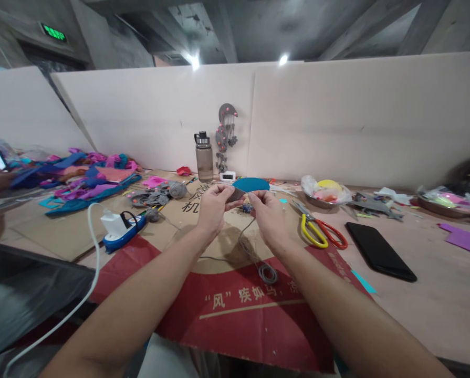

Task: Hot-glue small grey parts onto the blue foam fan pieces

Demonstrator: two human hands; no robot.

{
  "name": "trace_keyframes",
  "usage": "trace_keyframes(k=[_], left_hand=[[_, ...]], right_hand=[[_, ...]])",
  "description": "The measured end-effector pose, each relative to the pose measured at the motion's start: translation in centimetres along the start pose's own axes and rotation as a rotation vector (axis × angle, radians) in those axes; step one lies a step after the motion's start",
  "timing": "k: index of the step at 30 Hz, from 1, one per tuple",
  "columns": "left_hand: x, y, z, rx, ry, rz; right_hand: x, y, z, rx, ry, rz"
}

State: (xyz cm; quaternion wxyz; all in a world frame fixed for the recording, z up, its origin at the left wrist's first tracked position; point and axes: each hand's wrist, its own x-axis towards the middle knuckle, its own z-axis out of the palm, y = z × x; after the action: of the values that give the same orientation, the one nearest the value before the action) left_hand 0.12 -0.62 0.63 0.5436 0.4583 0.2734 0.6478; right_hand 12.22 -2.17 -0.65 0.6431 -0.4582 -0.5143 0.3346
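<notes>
My left hand (214,206) is closed, pinching a small piece of grey felt (235,195) between thumb and fingers. My right hand (267,211) is closed too, its fingertips pinched together at the edge of the felt. Grey yarn (247,242) runs down from beneath the right hand and ends in a loose coil (267,273) on the red and tan cardboard (254,320). Just behind the hands lies a blue rounded felt piece (254,184). A small dark blue item (247,208) sits below the fingers, partly hidden.
Scissors (319,231) with yellow and red handles and a black phone (379,251) lie at right. A bottle (204,157) stands behind, beside a hanging grey felt ornament (221,137). Left are a blue power strip (124,234), a yarn ball (177,189) and coloured felt scraps (96,176).
</notes>
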Motion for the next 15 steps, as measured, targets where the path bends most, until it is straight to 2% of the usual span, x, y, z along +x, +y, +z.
trace_keyframes(k=[10, 15], left_hand=[[-0.08, -0.16, 0.06, -0.023, -0.028, -0.006], [-0.03, -0.21, -0.01, -0.028, -0.034, -0.042]], right_hand=[[-0.06, -0.41, 0.14, 0.087, -0.020, 0.058], [0.04, -0.32, 0.07, 0.100, -0.030, 0.022]])
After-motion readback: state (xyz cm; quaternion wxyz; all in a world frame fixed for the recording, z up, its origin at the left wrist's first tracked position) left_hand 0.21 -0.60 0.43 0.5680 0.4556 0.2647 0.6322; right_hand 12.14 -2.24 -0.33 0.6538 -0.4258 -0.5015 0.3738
